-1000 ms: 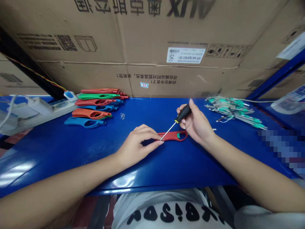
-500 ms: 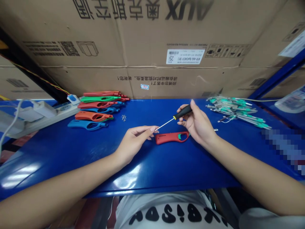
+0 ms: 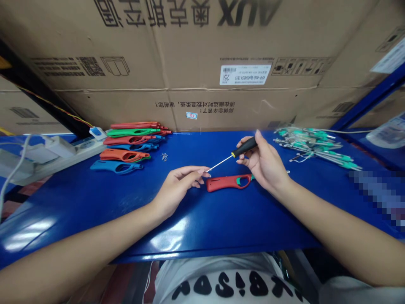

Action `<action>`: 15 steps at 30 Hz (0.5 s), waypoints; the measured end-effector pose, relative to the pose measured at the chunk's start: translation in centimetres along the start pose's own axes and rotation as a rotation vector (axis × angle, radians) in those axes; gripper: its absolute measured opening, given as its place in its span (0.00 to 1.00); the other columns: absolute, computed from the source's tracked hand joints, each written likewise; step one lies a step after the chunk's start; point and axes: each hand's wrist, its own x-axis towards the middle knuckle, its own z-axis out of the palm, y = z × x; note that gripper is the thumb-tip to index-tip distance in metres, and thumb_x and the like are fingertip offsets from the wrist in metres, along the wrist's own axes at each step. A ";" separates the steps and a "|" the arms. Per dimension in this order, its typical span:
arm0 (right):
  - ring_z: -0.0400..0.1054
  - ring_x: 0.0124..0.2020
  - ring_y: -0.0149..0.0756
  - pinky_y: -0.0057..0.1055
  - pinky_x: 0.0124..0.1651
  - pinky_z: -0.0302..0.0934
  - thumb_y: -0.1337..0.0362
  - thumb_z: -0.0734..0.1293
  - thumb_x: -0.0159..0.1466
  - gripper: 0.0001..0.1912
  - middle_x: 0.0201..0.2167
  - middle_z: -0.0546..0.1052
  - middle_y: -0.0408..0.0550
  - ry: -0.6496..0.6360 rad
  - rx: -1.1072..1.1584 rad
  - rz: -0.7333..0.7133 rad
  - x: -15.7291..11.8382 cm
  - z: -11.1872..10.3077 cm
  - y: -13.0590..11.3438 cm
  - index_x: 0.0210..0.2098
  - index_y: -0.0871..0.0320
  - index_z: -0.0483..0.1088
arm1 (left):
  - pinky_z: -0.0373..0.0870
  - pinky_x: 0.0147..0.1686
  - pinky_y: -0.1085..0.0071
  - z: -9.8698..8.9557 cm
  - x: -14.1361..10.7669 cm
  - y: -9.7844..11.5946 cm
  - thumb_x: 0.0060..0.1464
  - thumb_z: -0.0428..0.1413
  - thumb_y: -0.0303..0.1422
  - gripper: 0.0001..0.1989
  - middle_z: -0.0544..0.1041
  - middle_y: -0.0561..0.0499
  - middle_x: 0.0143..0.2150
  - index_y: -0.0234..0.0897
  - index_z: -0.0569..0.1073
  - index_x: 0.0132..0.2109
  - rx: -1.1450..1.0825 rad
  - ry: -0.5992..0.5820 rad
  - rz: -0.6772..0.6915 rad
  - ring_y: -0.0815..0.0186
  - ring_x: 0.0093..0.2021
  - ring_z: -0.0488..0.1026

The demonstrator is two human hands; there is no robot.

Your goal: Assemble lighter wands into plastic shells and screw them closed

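- Left hand [image 3: 175, 186] is now off the red casing [image 3: 221, 183], fingertips pinched at the screwdriver's [image 3: 243, 148] tip.
- That tip sits nearer the table's [image 3: 196, 147] far edge.

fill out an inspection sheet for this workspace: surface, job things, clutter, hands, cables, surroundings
Surface: blue tabletop, glossy, with light reflections.
Job's things: red lighter housing with green trigger, lying down, right end partly hidden; black-handled screwdriver, its tip above the tabletop.
Clutter: small pile of screws; stacked coloured lighter housings at left; heap of green-ended lighter inserts at right.
Hands: right hand holds the screwdriver handle; left hand has fingertips at its tip, any screw there too small to tell.
Cables: red-and-yellow wires run to a white plug at the power strip.
Surroundings: printed cardboard box behind; translucent plastic container at far right.
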 end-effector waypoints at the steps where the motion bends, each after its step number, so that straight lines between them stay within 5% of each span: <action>1: 0.67 0.24 0.26 0.25 0.26 0.70 0.44 0.72 0.59 0.22 0.32 0.75 0.45 -0.001 0.002 -0.003 0.0 0.0 0.0 0.32 0.58 0.74 | 0.70 0.38 0.73 0.0 0.0 0.1 0.55 0.63 0.34 0.10 0.83 0.48 0.39 0.39 0.84 0.43 0.035 -0.006 0.028 0.68 0.35 0.75; 10: 0.66 0.23 0.26 0.24 0.24 0.67 0.43 0.70 0.62 0.22 0.30 0.75 0.45 -0.024 -0.046 -0.012 -0.3 0.1 -0.3 0.32 0.58 0.74 | 0.71 0.33 0.71 0.1 -0.2 0.0 0.56 0.62 0.30 0.08 0.80 0.46 0.41 0.35 0.81 0.44 0.479 -0.122 0.476 0.67 0.35 0.74; 15: 0.66 0.22 0.26 0.24 0.23 0.68 0.43 0.71 0.60 0.23 0.30 0.75 0.45 -0.044 -0.064 -0.017 -0.4 0.2 -0.4 0.32 0.58 0.73 | 0.71 0.34 0.71 0.2 -0.3 0.1 0.59 0.61 0.32 0.05 0.81 0.47 0.38 0.37 0.81 0.39 0.548 -0.108 0.516 0.67 0.35 0.75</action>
